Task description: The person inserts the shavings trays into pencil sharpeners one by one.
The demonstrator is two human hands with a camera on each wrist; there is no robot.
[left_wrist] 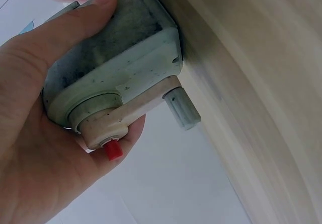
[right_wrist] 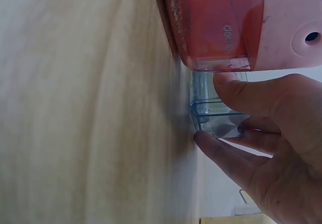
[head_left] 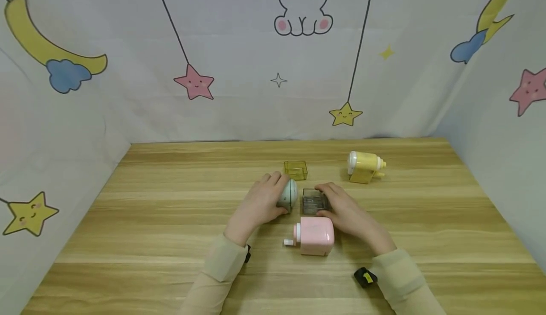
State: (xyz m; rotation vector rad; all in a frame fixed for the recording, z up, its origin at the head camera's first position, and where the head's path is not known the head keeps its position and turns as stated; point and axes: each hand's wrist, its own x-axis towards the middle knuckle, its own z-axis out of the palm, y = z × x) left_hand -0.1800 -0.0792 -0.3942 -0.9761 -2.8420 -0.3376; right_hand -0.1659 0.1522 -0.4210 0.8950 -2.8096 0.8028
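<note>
Head view: your left grip [head_left: 262,203] wraps the green sharpener [head_left: 290,195]; your right grip [head_left: 346,211] pinches the grey tray [head_left: 313,203] beside it. The yellow tray [head_left: 296,170] sits behind; the yellow sharpener [head_left: 363,167] stands clear.

Left wrist: the crank [left_wrist: 143,105] could snag your fingers, twisting the body.

Right wrist: your thumb could bump the pink sharpener [right_wrist: 287,25], which crowds the tray.

White cloth walls [head_left: 243,45] printed with stars [head_left: 195,84] and moons [head_left: 27,28] rise along the far, left and right edges of the wood-grain table [head_left: 170,201].
</note>
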